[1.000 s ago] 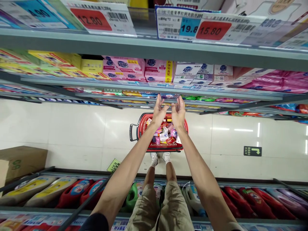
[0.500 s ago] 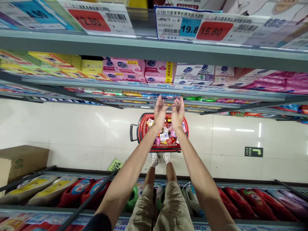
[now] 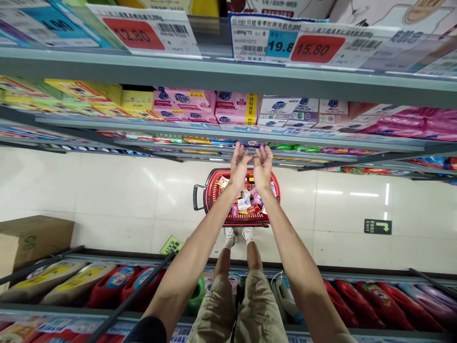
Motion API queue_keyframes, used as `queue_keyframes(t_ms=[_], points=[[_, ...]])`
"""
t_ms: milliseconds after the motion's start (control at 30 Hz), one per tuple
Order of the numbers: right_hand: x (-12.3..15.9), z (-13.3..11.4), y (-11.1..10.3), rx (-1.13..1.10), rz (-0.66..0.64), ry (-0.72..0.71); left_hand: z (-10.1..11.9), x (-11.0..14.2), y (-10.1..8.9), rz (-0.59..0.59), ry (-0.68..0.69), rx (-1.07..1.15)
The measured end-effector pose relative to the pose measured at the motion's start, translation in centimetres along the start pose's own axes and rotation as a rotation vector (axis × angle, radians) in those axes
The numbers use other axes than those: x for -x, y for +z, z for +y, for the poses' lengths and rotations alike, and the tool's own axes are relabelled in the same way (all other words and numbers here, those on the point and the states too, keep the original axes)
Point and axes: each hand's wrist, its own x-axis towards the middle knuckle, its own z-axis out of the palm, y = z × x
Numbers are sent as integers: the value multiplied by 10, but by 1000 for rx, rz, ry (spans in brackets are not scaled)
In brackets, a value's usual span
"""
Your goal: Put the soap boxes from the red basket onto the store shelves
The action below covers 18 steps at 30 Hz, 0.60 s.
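Left hand [image 3: 240, 170], right hand [image 3: 263, 171] closer together | red basket [image 3: 246, 222]: small boxes [image 3: 244, 204] inside

Along the upper shelf's front, a blue price tag [image 3: 59, 26] reads 4.90; a red panel [image 3: 135, 34] reads 12.80, with 200g above it on the same white label [image 3: 178, 40]. Farther right, a blue panel [image 3: 280, 44] shows 19.8, its end covered by a red panel marked 15.80 [image 3: 317, 49]. Below, pink boxes [image 3: 194, 100] and a white box [image 3: 279, 105] carry 超能; a yellow band [image 3: 252, 108] reads 四块特惠装. On the floor, a dark sign [image 3: 377, 226] says EXIT and 安全出口, with an arrow; a yellow-green sign [image 3: 172, 245] also says EXIT. Print on small packs [image 3: 244, 204] in the red basket [image 3: 210, 186] seems too fine to read.
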Motion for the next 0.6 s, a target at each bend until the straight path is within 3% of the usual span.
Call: queue_keyframes(t_ms=[367, 600], points=[[8, -15, 1, 116, -112, 23, 7, -3, 4, 58, -42, -3], [10, -15, -4, 59, -112, 16, 8, 5, 8, 35, -39, 77]])
